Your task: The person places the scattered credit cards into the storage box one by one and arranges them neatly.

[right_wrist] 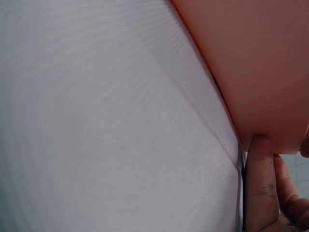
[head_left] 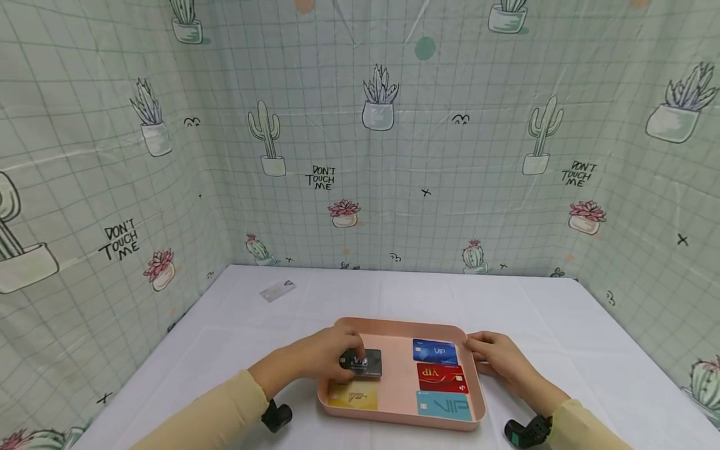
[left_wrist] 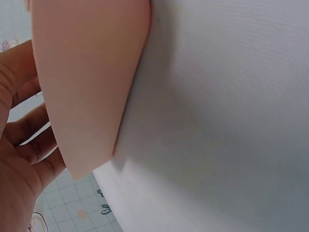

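A pink tray (head_left: 399, 420) lies on the white table with bank-style cards in it. My left hand (head_left: 323, 353) reaches over its left side, thumb and finger curled at a black VIP card (head_left: 370, 364) above a gold card (head_left: 360, 397). The left wrist view shows fingers (left_wrist: 36, 140) beyond the tray wall, the card hidden there. On the tray's right side, my right hand (head_left: 497, 353) grips the rim, fingers against the outer wall. Down the tray's right half run a blue VIP card (head_left: 435, 352), a red VIP card (head_left: 441, 377) and a teal VIP card (head_left: 444, 406).
A pale grey card (head_left: 278, 290) lies on the table (head_left: 450, 297) behind and left of the tray. Cactus-print cloth walls (head_left: 388, 219) enclose the table at the back and both sides. Each wrist wears a black strapped device.
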Motion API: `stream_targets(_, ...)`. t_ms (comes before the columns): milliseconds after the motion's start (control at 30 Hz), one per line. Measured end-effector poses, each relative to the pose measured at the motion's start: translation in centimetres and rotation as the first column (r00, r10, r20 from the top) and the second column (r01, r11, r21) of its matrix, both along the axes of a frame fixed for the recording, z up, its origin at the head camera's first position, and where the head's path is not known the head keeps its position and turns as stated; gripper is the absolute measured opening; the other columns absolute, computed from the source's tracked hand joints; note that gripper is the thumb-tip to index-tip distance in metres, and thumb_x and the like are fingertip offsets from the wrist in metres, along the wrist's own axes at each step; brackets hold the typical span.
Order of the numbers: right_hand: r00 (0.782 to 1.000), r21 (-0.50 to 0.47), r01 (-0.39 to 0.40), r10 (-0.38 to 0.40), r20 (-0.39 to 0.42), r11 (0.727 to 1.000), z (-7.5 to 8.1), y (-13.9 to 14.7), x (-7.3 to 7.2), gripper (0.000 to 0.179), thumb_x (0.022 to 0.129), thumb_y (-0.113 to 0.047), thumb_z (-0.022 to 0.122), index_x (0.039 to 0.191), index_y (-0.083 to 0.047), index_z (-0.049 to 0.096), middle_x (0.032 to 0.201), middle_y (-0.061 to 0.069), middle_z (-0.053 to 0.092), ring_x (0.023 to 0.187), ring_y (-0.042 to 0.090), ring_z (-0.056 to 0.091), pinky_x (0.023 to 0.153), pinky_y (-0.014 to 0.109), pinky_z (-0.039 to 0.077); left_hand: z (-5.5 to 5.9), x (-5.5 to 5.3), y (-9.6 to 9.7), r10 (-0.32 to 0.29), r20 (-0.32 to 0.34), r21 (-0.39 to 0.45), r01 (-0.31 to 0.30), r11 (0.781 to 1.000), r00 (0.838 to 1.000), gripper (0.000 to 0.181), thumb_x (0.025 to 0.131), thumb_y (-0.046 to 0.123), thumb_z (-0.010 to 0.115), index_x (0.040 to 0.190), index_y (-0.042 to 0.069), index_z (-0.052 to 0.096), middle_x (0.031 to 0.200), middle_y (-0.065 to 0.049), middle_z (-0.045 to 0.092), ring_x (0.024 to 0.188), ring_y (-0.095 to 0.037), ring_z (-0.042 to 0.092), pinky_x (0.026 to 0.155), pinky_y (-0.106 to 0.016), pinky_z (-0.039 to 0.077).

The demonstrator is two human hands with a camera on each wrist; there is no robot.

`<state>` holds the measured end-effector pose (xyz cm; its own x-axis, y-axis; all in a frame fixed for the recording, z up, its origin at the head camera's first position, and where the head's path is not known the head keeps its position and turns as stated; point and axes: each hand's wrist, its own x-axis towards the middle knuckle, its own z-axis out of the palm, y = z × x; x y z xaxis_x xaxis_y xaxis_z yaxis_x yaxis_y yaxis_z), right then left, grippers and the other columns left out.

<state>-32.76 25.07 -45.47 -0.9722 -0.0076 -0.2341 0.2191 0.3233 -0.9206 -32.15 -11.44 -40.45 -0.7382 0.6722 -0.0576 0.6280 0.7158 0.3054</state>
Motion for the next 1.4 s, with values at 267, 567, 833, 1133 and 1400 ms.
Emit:
stream_targets(267, 1.0, 0.007, 0.004, -0.004, 0.001, 1.0, -0.16, 0.0, -0.01, 0.051, 0.104, -0.026, 0.06, 0.137, 0.012, 0.051, 0.123, 0.022, 0.065, 0.096, 0.019, 0.062, 0.082, 0.031, 0.062, 0.02, 0.37, 0.03, -0.009, 0.007, -0.029, 0.01, 1.0, 1.0, 0.02, 0.087, 0.02, 0.083, 0.1, 0.022, 0.069, 0.119, 0.004, 0.061, 0.104, -0.007, 0.058, 0.094, -0.027, 0.055)
stream_targets(567, 1.0, 0.021, 0.01, -0.01, 0.011, 1.0, 0.0, -0.05, 0.15, 0.052, 0.105, -0.028, 0.06, 0.138, 0.011, 0.051, 0.126, 0.024, 0.063, 0.099, 0.021, 0.062, 0.084, 0.032, 0.062, 0.02, 0.51, -0.01, -0.01, -0.1, -0.072, 0.003, 0.997, 0.995, 0.02, 0.084, 0.022, 0.086, 0.094, 0.022, 0.068, 0.111, 0.007, 0.064, 0.113, -0.013, 0.058, 0.119, -0.049, 0.036)
stream_targets(833, 1.0, 0.033, 0.0, 0.0, 0.004, 0.999, 0.08, -0.02, 0.23, 0.054, 0.105, -0.029, 0.059, 0.139, 0.012, 0.05, 0.129, 0.026, 0.062, 0.1, 0.02, 0.063, 0.084, 0.031, 0.062, -0.51, 0.06, -0.08, 0.001, -0.103, -0.059, -0.007, 0.998, 0.995, 0.023, 0.082, 0.023, 0.088, 0.09, 0.023, 0.067, 0.105, 0.01, 0.063, 0.114, -0.013, 0.058, 0.123, -0.057, 0.026)
stream_targets(1133, 1.0, 0.022, -0.002, 0.002, 0.012, 1.0, 0.05, 0.02, 0.03, 0.055, 0.105, -0.03, 0.059, 0.14, 0.012, 0.049, 0.127, 0.024, 0.063, 0.099, 0.021, 0.061, 0.083, 0.03, 0.062, -0.54, 0.0, 0.19, 0.006, -0.109, -0.098, -0.017, 0.995, 0.994, 0.027, 0.078, 0.023, 0.091, 0.087, 0.026, 0.066, 0.1, 0.014, 0.062, 0.11, -0.009, 0.058, 0.12, -0.059, 0.029)
stream_targets(1400, 1.0, 0.006, -0.001, 0.001, 0.011, 1.0, 0.14, -0.13, 0.11, 0.052, 0.105, -0.028, 0.06, 0.136, 0.012, 0.052, 0.121, 0.019, 0.066, 0.095, 0.017, 0.063, 0.079, 0.027, 0.061, -0.55, 0.25, 0.0, 0.013, -0.076, -0.094, -0.02, 0.995, 0.997, 0.018, 0.081, 0.02, 0.089, 0.088, 0.025, 0.073, 0.102, 0.014, 0.066, 0.113, -0.008, 0.06, 0.122, -0.061, 0.025)
